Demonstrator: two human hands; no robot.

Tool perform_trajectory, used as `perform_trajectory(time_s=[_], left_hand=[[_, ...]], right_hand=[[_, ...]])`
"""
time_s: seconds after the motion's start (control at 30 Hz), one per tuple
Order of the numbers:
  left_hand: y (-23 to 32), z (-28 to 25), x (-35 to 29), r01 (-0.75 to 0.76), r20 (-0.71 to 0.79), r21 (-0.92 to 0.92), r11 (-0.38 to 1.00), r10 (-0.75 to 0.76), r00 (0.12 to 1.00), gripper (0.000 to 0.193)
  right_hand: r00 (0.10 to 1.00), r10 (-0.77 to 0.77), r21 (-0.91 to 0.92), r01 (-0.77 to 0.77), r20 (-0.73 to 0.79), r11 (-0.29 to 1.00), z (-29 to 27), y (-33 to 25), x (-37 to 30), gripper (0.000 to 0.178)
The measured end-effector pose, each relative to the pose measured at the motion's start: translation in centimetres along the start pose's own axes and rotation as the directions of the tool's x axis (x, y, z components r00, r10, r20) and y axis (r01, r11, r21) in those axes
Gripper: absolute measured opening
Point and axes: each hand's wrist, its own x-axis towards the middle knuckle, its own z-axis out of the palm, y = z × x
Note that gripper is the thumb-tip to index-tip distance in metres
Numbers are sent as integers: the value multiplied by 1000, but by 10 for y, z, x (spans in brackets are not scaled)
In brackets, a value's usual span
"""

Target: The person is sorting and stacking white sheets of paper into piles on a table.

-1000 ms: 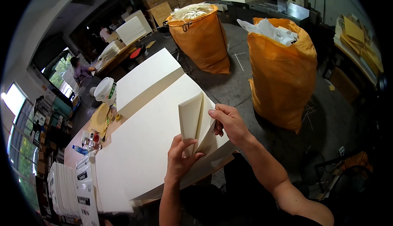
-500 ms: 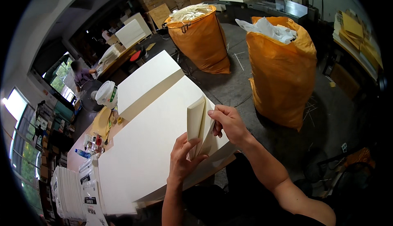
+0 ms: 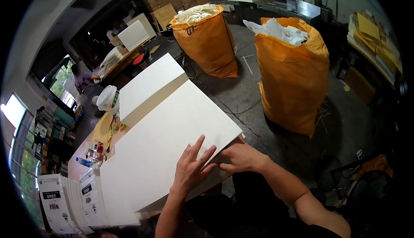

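Packages point(image 3: 56, 201) in white wrapping stand at the far left, next to the pinkish table point(image 3: 74, 171) and the paper stack point(image 3: 159, 151), which lies before the person. Left hand point(image 3: 189, 167) is over its near edge, fingers spread; light, flat pressure should keep the sheets from sliding. Right hand point(image 3: 242, 156) is curled at the near right corner; its fingertips are hidden, so I cannot tell if they pinch sheets. A gentle, even grip would avoid creases. Farther right stands an orange sack point(image 3: 293, 82).
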Motion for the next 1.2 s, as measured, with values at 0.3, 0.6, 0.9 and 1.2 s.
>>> perform_trajectory(time_s=[0.3,0.6,0.9,1.2], left_hand=[[-18,9,4,157,34,-39,987,-156,987,56],[-5,11,7,264,-18,-153,952,-270,963,59],[-14,7,7,224,-103,-358,907,-277,955,31],[-22,3,6,175,-55,-419,891,-217,975,69]], right_hand=[[896,-132,145,211,-424,967,6,13,3,29],[903,213,-93,-265,-374,960,-37,39,-14,44],[798,365,719,118,-479,685,-30,-5,29,44],[886,383,931,126,-261,343,-40,-5,38,30]])
